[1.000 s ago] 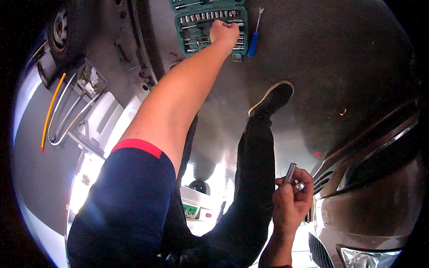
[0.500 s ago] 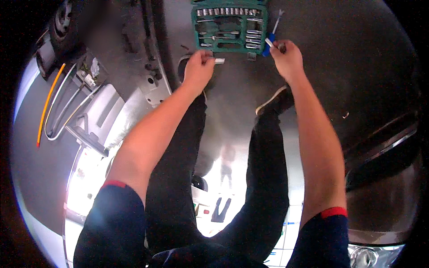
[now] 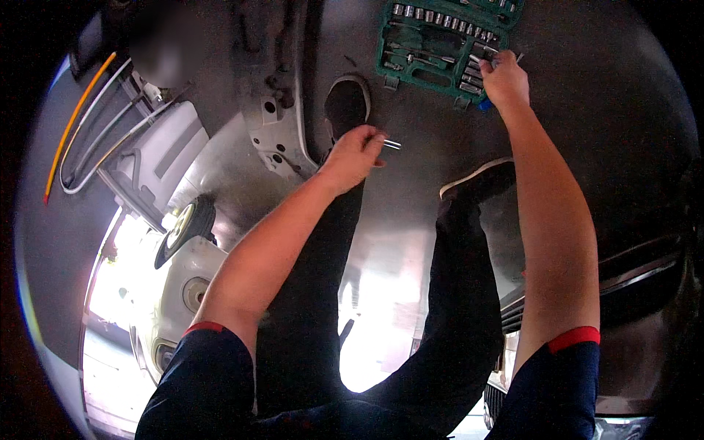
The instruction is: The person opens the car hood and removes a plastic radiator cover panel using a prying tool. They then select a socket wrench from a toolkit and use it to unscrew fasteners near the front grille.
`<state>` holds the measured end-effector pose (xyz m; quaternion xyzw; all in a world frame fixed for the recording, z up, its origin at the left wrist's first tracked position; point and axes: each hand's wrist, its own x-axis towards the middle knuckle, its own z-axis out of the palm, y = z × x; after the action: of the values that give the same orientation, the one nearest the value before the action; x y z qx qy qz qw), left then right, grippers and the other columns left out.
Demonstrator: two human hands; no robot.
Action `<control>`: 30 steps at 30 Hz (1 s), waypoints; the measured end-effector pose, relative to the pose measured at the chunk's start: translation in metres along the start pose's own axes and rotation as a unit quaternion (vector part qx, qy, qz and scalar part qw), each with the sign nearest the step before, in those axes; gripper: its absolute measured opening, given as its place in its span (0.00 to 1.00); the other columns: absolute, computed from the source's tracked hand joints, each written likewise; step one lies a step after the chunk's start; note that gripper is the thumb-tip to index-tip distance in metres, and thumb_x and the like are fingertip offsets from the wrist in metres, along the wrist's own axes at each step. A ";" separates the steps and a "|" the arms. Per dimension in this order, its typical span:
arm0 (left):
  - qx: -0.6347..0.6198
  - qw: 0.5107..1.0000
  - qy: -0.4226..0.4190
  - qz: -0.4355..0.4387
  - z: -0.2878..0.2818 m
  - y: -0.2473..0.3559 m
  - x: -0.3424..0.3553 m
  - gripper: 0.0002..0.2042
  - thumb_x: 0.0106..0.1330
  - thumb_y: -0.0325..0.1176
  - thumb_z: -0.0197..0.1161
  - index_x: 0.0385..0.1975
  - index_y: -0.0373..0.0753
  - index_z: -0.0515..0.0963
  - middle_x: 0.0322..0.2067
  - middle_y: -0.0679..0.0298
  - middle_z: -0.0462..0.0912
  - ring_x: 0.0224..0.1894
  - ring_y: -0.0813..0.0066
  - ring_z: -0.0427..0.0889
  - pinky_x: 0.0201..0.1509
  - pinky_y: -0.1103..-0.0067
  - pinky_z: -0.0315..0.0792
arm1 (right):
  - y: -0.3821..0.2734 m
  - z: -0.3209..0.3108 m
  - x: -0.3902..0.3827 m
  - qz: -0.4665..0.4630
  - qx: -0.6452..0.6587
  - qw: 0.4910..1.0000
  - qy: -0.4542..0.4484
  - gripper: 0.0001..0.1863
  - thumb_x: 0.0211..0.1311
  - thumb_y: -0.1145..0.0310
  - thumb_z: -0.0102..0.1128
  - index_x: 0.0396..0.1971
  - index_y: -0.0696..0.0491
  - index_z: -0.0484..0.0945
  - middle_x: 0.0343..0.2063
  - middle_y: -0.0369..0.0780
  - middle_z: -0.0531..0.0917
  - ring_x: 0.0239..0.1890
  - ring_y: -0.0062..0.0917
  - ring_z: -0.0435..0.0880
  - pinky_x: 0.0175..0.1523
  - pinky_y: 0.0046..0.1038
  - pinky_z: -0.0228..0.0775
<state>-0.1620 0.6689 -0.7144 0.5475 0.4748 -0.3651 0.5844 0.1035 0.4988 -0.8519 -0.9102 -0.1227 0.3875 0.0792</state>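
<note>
right hand (image 3: 507,81) perhaps touching case (image 3: 460,70) edge, floor (image 3: 411,187) around left hand (image 3: 355,158)

I find a vehicle workshop: socket case (image 3: 424,88) on the dark floor (image 3: 601,110), car bodywork (image 3: 645,330) at the floor's right edge.

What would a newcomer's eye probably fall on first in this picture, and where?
Probably the open green plastic case of silvery metal sockets at the top, right of centre, with the person's bare right hand at its right edge. Lower and further left, the bare left hand holds a shiny slender metal piece. At the far left, a long, thin orange rod stands out.
</note>
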 end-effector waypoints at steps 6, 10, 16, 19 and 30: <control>-0.145 0.984 -0.100 0.003 0.015 0.036 -0.047 0.15 0.83 0.39 0.44 0.47 0.31 0.69 0.43 0.53 0.80 0.43 0.69 0.85 0.50 0.70 0.83 | 0.024 -0.040 -0.096 0.143 0.187 0.971 -0.043 0.26 0.65 0.55 0.64 0.49 0.64 0.72 0.45 0.53 0.85 0.45 0.49 0.87 0.48 0.42 0.80; -0.213 0.965 -0.153 0.003 0.018 0.098 -0.123 0.11 0.83 0.36 0.40 0.47 0.34 0.62 0.41 0.51 0.81 0.42 0.67 0.85 0.48 0.68 0.84 | 0.010 -0.111 -0.231 0.218 0.525 0.795 -0.213 0.15 0.80 0.60 0.44 0.48 0.55 0.75 0.37 0.40 0.81 0.35 0.23 0.78 0.42 0.29 0.74; 0.038 0.963 -0.213 0.162 0.025 0.177 -0.251 0.12 0.82 0.35 0.43 0.57 0.37 0.60 0.39 0.59 0.80 0.36 0.75 0.77 0.41 0.76 0.75 | -0.027 -0.230 -0.411 0.196 0.697 0.667 -0.177 0.19 0.80 0.61 0.48 0.62 0.54 0.74 0.37 0.39 0.83 0.31 0.19 0.79 0.35 0.24 0.74; 0.147 0.929 -0.239 0.243 0.038 0.215 -0.337 0.16 0.80 0.33 0.47 0.63 0.38 0.61 0.39 0.61 0.78 0.40 0.75 0.76 0.48 0.76 0.71 | -0.054 -0.297 -0.503 0.131 0.805 0.560 -0.148 0.19 0.80 0.61 0.48 0.63 0.53 0.72 0.36 0.38 0.83 0.28 0.18 0.77 0.30 0.22 0.69; 0.430 0.653 -0.308 0.541 0.114 0.280 -0.617 0.21 0.59 0.18 0.58 0.54 0.35 0.75 0.39 0.51 0.78 0.44 0.47 0.78 0.49 0.63 0.74 | -0.077 -0.399 -0.756 -0.096 0.877 0.471 -0.007 0.11 0.78 0.61 0.52 0.52 0.48 0.67 0.31 0.38 0.82 0.20 0.14 0.71 0.22 0.18 0.58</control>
<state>-0.0537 0.5368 -0.0489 0.7535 -0.3234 -0.2952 0.4904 -0.1257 0.3372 -0.0407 -0.3447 0.1943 0.2885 0.8719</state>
